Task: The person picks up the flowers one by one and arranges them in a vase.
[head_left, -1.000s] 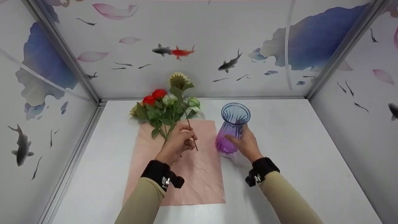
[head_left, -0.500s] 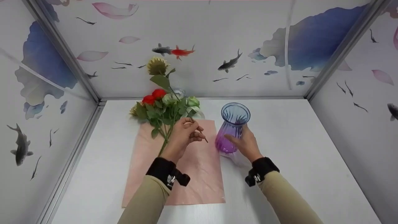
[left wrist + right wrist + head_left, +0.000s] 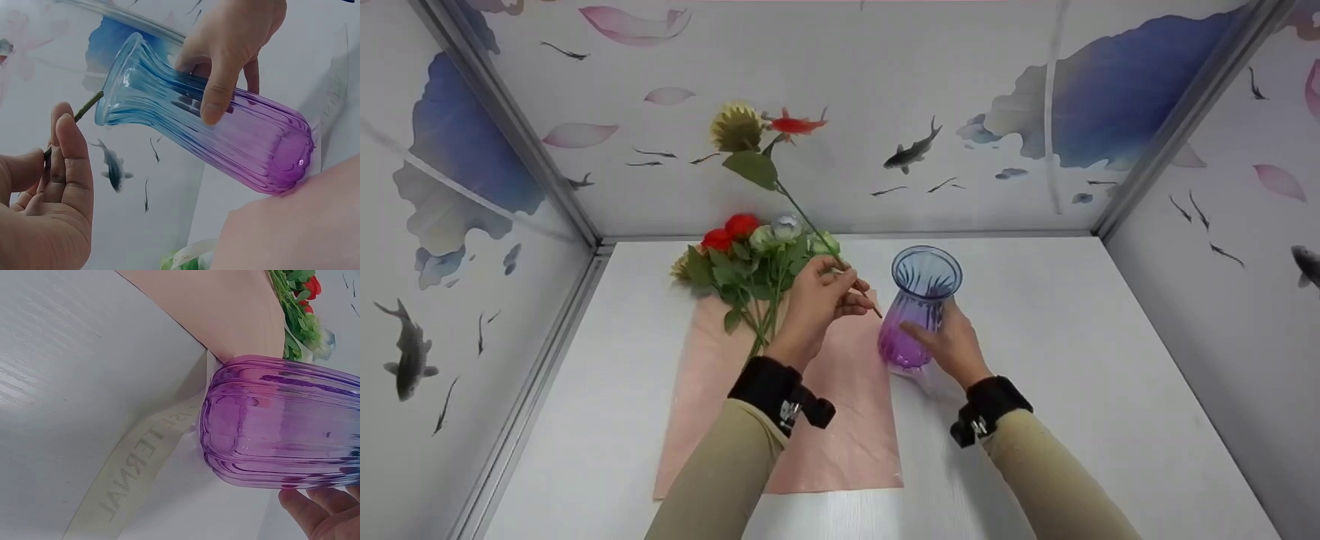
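In the head view my left hand (image 3: 817, 307) pinches the thin stem of a single yellow sunflower (image 3: 737, 127). Its bloom leans up and to the left, and the lower stem end points down toward the vase. My right hand (image 3: 958, 345) grips the ribbed glass vase (image 3: 898, 334), blue at the flared mouth and purple at the base. In the left wrist view a piece of green stem (image 3: 89, 107) ends visually at the mouth of the vase (image 3: 152, 95); whether they touch I cannot tell. The right wrist view shows right-hand fingers (image 3: 315, 512) against the vase's side.
A bunch of red, white and green flowers (image 3: 742, 270) lies at the back left, stems over a pink wrapping sheet (image 3: 840, 450). A pale lettered ribbon (image 3: 140, 461) lies by the vase base. Printed walls (image 3: 960, 60) enclose the white table (image 3: 1110, 390) at the back and sides.
My left hand has moved up and right toward the vase with the sunflower. The bloom has risen and swung left, away from the bunch. The right hand and vase have stayed put.
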{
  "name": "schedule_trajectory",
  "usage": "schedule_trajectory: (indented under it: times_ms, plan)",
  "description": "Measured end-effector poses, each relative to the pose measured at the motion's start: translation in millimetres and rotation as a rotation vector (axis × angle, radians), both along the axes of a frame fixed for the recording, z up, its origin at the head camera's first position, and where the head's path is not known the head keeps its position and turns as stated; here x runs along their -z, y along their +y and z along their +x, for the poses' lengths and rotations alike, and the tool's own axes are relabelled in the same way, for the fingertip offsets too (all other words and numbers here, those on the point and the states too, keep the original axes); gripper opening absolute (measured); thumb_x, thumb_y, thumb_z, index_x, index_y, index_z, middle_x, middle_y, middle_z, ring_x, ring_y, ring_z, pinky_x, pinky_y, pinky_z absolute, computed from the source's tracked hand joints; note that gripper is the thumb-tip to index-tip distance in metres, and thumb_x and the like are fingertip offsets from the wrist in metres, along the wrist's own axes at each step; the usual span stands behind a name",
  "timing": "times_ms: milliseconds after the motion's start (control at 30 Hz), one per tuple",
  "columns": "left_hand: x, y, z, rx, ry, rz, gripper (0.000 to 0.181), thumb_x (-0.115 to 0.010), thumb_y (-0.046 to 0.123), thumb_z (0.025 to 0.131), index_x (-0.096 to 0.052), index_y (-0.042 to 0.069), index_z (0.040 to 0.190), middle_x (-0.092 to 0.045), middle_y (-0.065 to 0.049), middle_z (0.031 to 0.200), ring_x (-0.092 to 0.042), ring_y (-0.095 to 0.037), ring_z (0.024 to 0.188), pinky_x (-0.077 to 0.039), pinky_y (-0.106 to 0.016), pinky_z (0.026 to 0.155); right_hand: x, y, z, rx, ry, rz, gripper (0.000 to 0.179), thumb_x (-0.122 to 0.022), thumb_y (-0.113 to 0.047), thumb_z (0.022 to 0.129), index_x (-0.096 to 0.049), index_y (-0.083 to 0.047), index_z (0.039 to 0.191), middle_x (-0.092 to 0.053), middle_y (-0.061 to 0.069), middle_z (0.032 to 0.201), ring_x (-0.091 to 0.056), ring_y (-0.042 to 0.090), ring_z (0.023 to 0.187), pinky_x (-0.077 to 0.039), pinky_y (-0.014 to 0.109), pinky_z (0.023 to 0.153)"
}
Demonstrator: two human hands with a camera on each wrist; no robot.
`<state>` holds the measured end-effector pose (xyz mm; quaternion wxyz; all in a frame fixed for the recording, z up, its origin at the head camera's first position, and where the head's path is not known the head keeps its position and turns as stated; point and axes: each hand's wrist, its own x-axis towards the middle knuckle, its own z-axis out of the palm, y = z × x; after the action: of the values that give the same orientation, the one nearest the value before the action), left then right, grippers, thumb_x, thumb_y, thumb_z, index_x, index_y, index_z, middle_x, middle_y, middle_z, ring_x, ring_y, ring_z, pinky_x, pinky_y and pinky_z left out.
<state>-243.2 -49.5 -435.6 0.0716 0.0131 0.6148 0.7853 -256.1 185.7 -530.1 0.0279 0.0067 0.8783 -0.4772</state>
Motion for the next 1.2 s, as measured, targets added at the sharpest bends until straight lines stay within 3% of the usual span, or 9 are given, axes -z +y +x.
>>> schedule_trajectory:
  times_ms: [200, 433, 733, 933, 1033, 1200]
  plan:
    - [-19.0, 15.0, -8.5, 0.044, 0.037, -0.024, 0.015, -0.059, 0.012, 0.105, -0.052, 0.006, 0.117, -0.070, -0.020, 0.097, -0.073, -0.024, 0.071, -0.062, -0.038, 0.074, 1.0, 0.6, 0.6, -0.012, 0.017, -0.008, 0.095, -0.081, -0.037, 0.089, -0.023, -0.013, 0.160, -0.043, 0.017, 0.158, -0.044, 0.039, 0.144, -0.035, 0.058, 0.116]
    - [-34.4, 33.2, -17.2, 0.076, 0.075, -0.050, 0.018, -0.058, 0.013, 0.105, -0.052, 0.005, 0.121, -0.069, -0.025, 0.101, -0.072, -0.023, 0.068, -0.062, -0.037, 0.072, 2.3, 2.9, 0.5, -0.020, 0.045, 0.003, 0.096, -0.080, -0.042, 0.088, -0.024, -0.008, 0.159, -0.046, 0.020, 0.154, -0.048, 0.039, 0.140, -0.037, 0.056, 0.115]
    - [-39.1, 51.6, -25.9, 0.070, 0.054, -0.037, 0.015, -0.057, 0.010, 0.105, -0.053, 0.004, 0.118, -0.067, -0.031, 0.105, -0.072, -0.023, 0.067, -0.062, -0.037, 0.070, 2.8, 4.2, 1.0, -0.027, 0.081, 0.012, 0.095, -0.081, -0.040, 0.088, -0.025, -0.009, 0.159, -0.050, 0.020, 0.151, -0.052, 0.038, 0.136, -0.041, 0.055, 0.113]
    - [-39.7, 60.8, -29.0, 0.077, 0.016, -0.037, 0.009, -0.058, 0.009, 0.105, -0.054, 0.005, 0.111, -0.070, -0.020, 0.093, -0.072, -0.022, 0.065, -0.061, -0.034, 0.067, 2.8, 4.5, 1.1, -0.028, 0.071, 0.011, 0.098, -0.080, -0.042, 0.088, -0.023, -0.010, 0.160, -0.049, 0.019, 0.152, -0.052, 0.037, 0.136, -0.040, 0.054, 0.113]
    - [-40.3, 64.7, -31.4, 0.081, 0.021, -0.062, 0.009, -0.058, 0.008, 0.104, -0.055, 0.005, 0.111, -0.069, -0.015, 0.086, -0.071, -0.022, 0.063, -0.060, -0.032, 0.063, 2.3, 4.5, 0.7, -0.028, 0.065, 0.010, 0.098, -0.080, -0.043, 0.088, -0.022, -0.011, 0.161, -0.050, 0.018, 0.151, -0.053, 0.037, 0.135, -0.041, 0.054, 0.113]
    - [-44.8, 70.2, -35.6, 0.081, 0.030, -0.147, 0.014, -0.059, 0.009, 0.104, -0.061, 0.005, 0.117, -0.069, -0.022, 0.092, -0.069, -0.021, 0.061, -0.058, -0.029, 0.059, 2.8, 3.8, -0.3, -0.022, 0.070, 0.024, 0.096, -0.081, -0.042, 0.088, -0.025, -0.010, 0.159, -0.052, 0.019, 0.149, -0.055, 0.037, 0.134, -0.042, 0.053, 0.112]
